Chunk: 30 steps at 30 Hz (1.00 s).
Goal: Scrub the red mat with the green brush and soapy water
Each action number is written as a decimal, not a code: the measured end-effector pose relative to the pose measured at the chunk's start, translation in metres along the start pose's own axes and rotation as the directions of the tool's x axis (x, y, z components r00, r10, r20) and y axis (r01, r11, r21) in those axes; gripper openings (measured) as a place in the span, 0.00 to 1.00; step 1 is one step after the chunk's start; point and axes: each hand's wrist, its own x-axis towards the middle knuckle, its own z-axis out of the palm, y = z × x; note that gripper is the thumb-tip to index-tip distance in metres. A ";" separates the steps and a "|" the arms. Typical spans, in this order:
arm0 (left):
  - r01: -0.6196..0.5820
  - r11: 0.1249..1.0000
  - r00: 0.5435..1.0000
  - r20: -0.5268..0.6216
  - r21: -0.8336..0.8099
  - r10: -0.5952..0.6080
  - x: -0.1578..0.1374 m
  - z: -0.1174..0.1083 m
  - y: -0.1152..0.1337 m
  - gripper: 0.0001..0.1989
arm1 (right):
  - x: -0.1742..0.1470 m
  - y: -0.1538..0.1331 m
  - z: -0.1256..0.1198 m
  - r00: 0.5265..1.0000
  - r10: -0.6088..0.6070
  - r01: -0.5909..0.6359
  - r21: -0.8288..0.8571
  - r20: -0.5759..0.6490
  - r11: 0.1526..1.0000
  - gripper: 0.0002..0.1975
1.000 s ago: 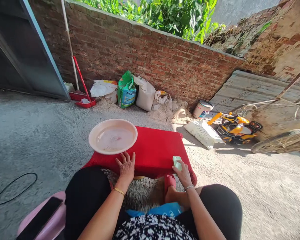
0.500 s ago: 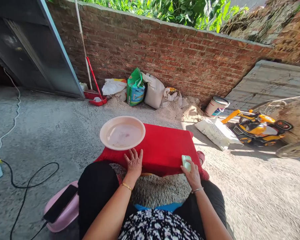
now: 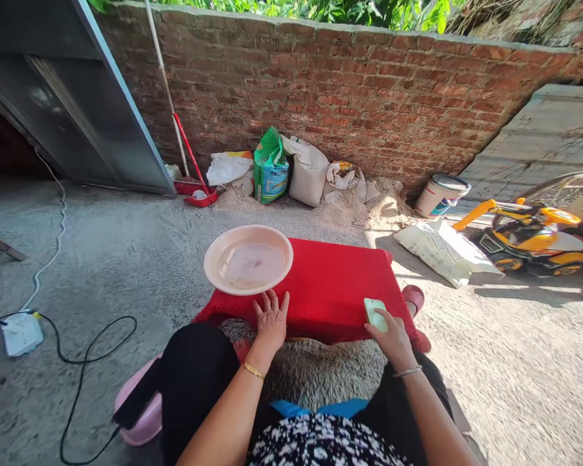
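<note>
My left hand (image 3: 271, 318) lies with its fingers spread on the front edge of a red cloth-covered low table (image 3: 340, 268). Just beyond its fingertips is a wide pale pink basin (image 3: 214, 268) holding shallow, cloudy water, with small dark bits at the bottom. At the table's right front, the fingers of my right hand (image 3: 392, 335) close over a small pale green rectangular object (image 3: 373, 307). That object lies flat and is partly covered by the fingers; whether it is a soap dish or a phone I cannot tell.
By my left knee, a black device (image 3: 138, 395) with a cable lies across a pink tub (image 3: 148, 424). A white power strip (image 3: 22, 333) is at far left. Sacks (image 3: 307, 173) and a bucket (image 3: 442, 194) line the brick wall; a yellow toy digger (image 3: 539, 236) stands right.
The whole scene has shifted right in the view as my head turned left. Both hands keep much the same places on the table, the right one still at the pale green object.
</note>
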 end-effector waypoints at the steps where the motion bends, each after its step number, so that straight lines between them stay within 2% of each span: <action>1: -0.011 1.000 1.000 0.017 -0.003 0.011 0.000 -0.001 -0.003 0.39 | 0.002 -0.014 0.004 0.999 -0.033 0.033 0.007 0.007 0.999 0.26; 3: -0.029 1.000 0.999 0.036 -0.008 0.029 -0.001 -0.002 -0.007 0.39 | 0.006 -0.049 0.018 0.988 -0.153 0.152 0.027 0.035 0.988 0.25; 6: -0.034 0.999 0.999 0.028 0.000 0.034 -0.001 -0.005 -0.008 0.40 | 0.010 -0.104 0.047 0.943 -0.318 0.319 0.009 0.100 0.948 0.24; 9: -0.028 0.999 0.999 0.019 0.023 0.027 0.000 -0.010 -0.006 0.40 | 0.016 -0.141 0.072 0.913 -0.369 0.382 -0.052 0.173 0.923 0.25; 11: -0.028 0.999 0.999 0.027 0.033 0.027 0.001 -0.015 -0.003 0.39 | 0.022 -0.149 0.078 0.906 -0.361 0.385 -0.077 0.221 0.920 0.25; 13: -0.029 0.999 0.999 0.042 0.040 0.027 0.002 -0.021 0.000 0.38 | 0.029 -0.142 0.073 0.909 -0.336 0.368 -0.095 0.247 0.925 0.25; 16: -0.019 0.998 0.997 0.073 0.059 0.014 0.004 -0.029 0.006 0.36 | 0.039 -0.108 0.050 0.946 -0.243 0.276 -0.137 0.214 0.951 0.25; 20: 0.014 0.997 0.995 0.096 0.070 -0.021 0.007 -0.032 0.012 0.31 | 0.045 -0.043 0.004 0.999 -0.018 0.029 -0.238 0.046 0.971 0.25; 22: 0.021 0.998 0.996 0.091 0.057 -0.026 0.008 -0.032 0.013 0.30 | 0.045 -0.013 -0.017 0.997 0.072 -0.080 -0.259 -0.038 0.963 0.26; 24: 0.019 0.999 0.996 0.082 0.047 -0.023 0.009 -0.031 0.013 0.30 | 0.042 0.008 -0.033 0.987 0.150 -0.160 -0.235 -0.061 0.959 0.27; 27: 0.021 0.999 0.996 0.084 0.048 -0.025 0.009 -0.032 0.012 0.30 | 0.036 0.019 -0.044 0.976 0.217 -0.217 -0.183 -0.023 0.959 0.30; 30: 0.036 0.998 0.995 0.086 0.052 -0.040 0.009 -0.035 0.012 0.29 | 0.032 0.014 -0.042 0.983 0.182 -0.181 -0.156 -0.005 0.971 0.30</action>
